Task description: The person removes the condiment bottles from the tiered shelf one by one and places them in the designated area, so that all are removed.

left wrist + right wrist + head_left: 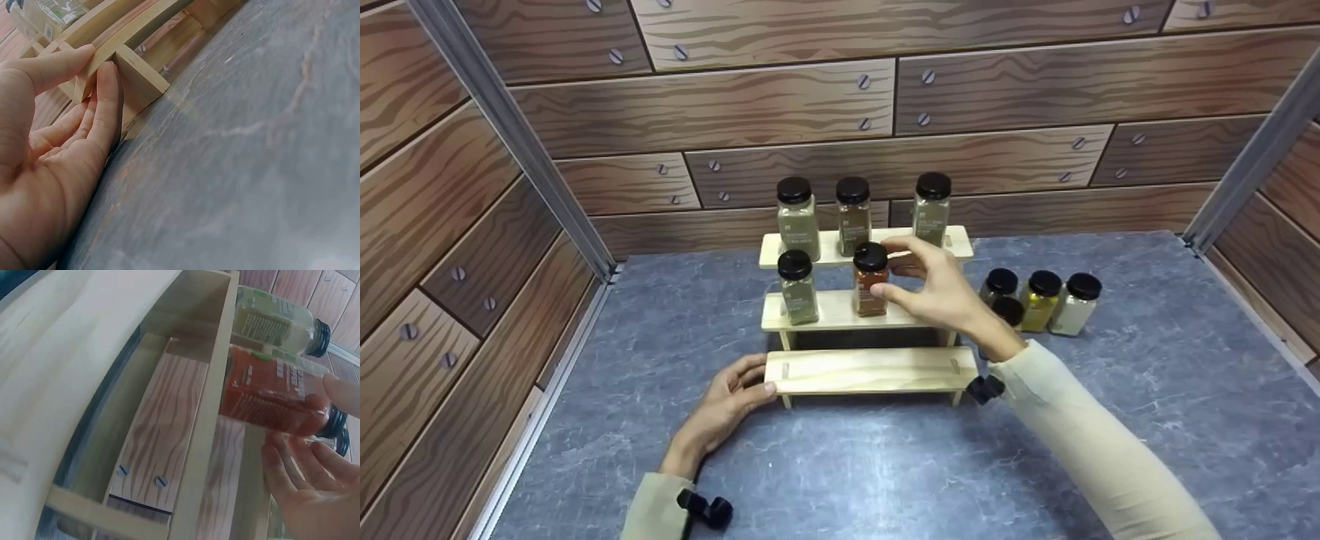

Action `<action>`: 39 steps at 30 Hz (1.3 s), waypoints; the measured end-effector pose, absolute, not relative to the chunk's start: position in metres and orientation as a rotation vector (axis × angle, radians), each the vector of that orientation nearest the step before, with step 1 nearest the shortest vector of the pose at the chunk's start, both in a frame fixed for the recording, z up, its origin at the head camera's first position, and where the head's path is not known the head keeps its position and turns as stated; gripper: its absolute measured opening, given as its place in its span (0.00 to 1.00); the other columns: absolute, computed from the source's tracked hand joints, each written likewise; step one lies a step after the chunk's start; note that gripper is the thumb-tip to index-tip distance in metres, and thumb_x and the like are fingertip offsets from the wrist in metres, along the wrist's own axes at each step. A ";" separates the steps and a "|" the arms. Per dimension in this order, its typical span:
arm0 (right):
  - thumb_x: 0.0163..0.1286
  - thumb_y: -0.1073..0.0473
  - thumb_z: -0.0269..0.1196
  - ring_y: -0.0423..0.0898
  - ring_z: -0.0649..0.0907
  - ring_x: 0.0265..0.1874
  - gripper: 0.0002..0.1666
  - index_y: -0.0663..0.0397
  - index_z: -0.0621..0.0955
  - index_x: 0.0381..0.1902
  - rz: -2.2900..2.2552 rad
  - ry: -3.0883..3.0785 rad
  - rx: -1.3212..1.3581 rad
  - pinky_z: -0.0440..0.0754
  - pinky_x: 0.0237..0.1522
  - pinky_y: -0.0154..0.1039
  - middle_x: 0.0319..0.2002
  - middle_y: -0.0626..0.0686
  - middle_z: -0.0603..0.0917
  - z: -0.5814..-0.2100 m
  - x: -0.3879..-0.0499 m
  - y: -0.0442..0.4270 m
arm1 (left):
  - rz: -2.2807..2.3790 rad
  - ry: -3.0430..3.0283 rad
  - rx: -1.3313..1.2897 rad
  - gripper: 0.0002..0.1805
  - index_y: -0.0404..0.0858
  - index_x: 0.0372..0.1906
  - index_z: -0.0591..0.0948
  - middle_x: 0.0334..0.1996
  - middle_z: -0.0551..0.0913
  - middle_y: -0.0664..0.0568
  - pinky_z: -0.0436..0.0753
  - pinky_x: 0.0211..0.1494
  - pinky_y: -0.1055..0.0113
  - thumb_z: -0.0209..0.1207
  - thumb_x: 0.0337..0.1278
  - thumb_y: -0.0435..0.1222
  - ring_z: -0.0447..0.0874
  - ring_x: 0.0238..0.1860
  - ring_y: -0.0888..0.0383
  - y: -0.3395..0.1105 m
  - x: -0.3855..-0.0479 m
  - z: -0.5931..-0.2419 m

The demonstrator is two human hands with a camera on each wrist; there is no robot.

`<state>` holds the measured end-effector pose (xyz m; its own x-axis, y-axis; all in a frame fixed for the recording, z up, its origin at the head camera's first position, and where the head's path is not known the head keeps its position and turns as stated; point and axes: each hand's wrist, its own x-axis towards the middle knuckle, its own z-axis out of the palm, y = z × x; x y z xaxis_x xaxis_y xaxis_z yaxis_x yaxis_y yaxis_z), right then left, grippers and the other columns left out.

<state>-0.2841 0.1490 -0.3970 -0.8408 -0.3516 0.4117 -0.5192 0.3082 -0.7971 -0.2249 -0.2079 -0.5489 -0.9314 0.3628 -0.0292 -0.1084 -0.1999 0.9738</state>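
A three-step wooden rack [870, 369] stands on the table. My left hand [726, 405] pinches the left end of its lowest step, thumb on top and fingers beneath, as the left wrist view shows. On the middle step, an orange-red spice jar [863, 298] with a black cap stands upright. My right hand [937, 289] is around its right side, thumb over its front and fingers loosely spread beside it; they do not look closed on it. A green spice jar [800, 298] stands left of it. The top step bears three jars, including one at the right [932, 214].
Right of the rack, several black-capped jars stand together on the table, among them a yellow one [1040, 306] and a whitish one [1075, 309]. Wood-patterned panels [780, 109] enclose the back and sides. A metal post [521, 150] rises at the left corner.
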 end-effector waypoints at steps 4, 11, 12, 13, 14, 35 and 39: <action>0.60 0.69 0.78 0.61 0.87 0.58 0.39 0.66 0.77 0.68 1.570 -2.389 0.791 0.87 0.66 0.46 0.63 0.65 0.83 -0.399 -0.285 0.145 | 2.198 1.758 0.296 0.37 0.20 0.76 0.61 0.64 0.79 0.41 0.87 0.67 0.61 0.63 0.68 0.25 0.85 0.59 0.53 -0.208 -0.225 -0.549; 0.61 0.74 0.75 0.62 0.87 0.58 0.37 0.69 0.77 0.68 1.622 -2.360 0.768 0.88 0.63 0.42 0.63 0.67 0.83 -0.399 -0.284 0.143 | 2.197 1.761 0.284 0.37 0.20 0.76 0.60 0.65 0.79 0.40 0.87 0.67 0.61 0.63 0.68 0.25 0.86 0.59 0.52 -0.207 -0.225 -0.549; 0.60 0.74 0.76 0.62 0.87 0.58 0.36 0.69 0.78 0.67 1.624 -2.354 0.765 0.88 0.63 0.41 0.62 0.67 0.83 -0.399 -0.284 0.142 | 2.195 1.763 0.284 0.37 0.20 0.76 0.60 0.65 0.79 0.40 0.87 0.68 0.61 0.63 0.68 0.25 0.85 0.59 0.52 -0.207 -0.226 -0.549; 0.60 0.74 0.76 0.62 0.87 0.58 0.36 0.68 0.78 0.66 1.623 -2.349 0.763 0.89 0.62 0.41 0.62 0.67 0.84 -0.399 -0.283 0.142 | 2.191 1.766 0.285 0.37 0.20 0.76 0.60 0.65 0.79 0.39 0.87 0.68 0.61 0.63 0.68 0.25 0.85 0.59 0.52 -0.207 -0.226 -0.549; 0.60 0.74 0.76 0.61 0.87 0.58 0.35 0.68 0.79 0.66 1.618 -2.343 0.761 0.89 0.62 0.41 0.61 0.66 0.84 -0.399 -0.283 0.142 | 2.189 1.769 0.285 0.37 0.20 0.76 0.61 0.66 0.78 0.38 0.87 0.68 0.61 0.63 0.68 0.25 0.85 0.59 0.52 -0.207 -0.226 -0.549; 0.60 0.78 0.74 0.60 0.89 0.55 0.36 0.68 0.78 0.67 1.730 -2.267 0.731 0.90 0.60 0.39 0.59 0.65 0.84 -0.380 -0.258 0.177 | 2.180 1.787 0.290 0.38 0.19 0.76 0.60 0.68 0.75 0.32 0.86 0.69 0.59 0.64 0.67 0.25 0.84 0.60 0.51 -0.208 -0.226 -0.549; 0.60 0.78 0.74 0.57 0.90 0.54 0.35 0.67 0.79 0.66 1.703 -2.264 0.733 0.89 0.61 0.39 0.60 0.63 0.84 -0.377 -0.254 0.191 | 2.180 1.785 0.291 0.38 0.19 0.77 0.60 0.69 0.74 0.31 0.85 0.70 0.60 0.64 0.68 0.25 0.84 0.60 0.51 -0.207 -0.225 -0.549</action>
